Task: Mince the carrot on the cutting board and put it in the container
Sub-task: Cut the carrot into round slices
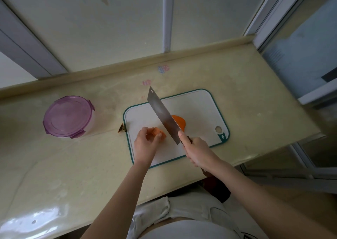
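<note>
A white cutting board [197, 103] with a teal rim lies on the beige counter. My left hand [145, 142] holds an orange carrot piece [158, 132] down on the board, fingers curled over it. My right hand [198, 151] grips the handle of a broad cleaver [162, 114], whose blade slants up and away over the board. A second carrot piece [179, 122] lies to the right of the blade, partly hidden by it. The round container [68, 116] with a purple clip lid stands left of the board, lid on.
A small dark carrot scrap [122, 128] lies on the counter [255, 111] just off the board's left edge. The wall runs close behind. The counter ends at the right near a glass door.
</note>
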### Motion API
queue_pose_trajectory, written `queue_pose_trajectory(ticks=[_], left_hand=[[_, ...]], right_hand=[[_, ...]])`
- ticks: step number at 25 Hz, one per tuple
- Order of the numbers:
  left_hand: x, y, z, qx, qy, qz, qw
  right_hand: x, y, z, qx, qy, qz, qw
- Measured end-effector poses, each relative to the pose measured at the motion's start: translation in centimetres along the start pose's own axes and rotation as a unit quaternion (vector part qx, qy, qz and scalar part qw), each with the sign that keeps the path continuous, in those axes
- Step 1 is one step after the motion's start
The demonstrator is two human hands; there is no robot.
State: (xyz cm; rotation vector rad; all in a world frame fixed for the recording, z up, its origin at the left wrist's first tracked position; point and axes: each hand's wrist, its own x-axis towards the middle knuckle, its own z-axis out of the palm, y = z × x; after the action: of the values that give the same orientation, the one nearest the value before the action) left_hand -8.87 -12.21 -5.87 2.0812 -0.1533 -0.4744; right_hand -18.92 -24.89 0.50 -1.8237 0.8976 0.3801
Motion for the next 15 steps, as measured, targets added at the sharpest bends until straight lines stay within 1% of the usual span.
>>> queue_pose_trajectory(ticks=[3, 7, 15], left_hand=[[-0.1, 0.3, -0.2, -0.021, -0.006, -0.022, 1.000], [0.2, 0.4, -0.4, -0.023, -0.016, -0.023, 0.999], [0.4, 0.9, -0.6, 0.018, -0.024, -0.012, 0.999]], right_hand=[[-0.6, 0.2, 0.2, -0.005, -0.006, 0.008, 1.000], [-1.0, 0.0, 0.9, -0.016, -0.008, 0.011, 1.000], [-1.6, -0.8, 1.1, -0.036, -0.002, 0.009, 0.999]])
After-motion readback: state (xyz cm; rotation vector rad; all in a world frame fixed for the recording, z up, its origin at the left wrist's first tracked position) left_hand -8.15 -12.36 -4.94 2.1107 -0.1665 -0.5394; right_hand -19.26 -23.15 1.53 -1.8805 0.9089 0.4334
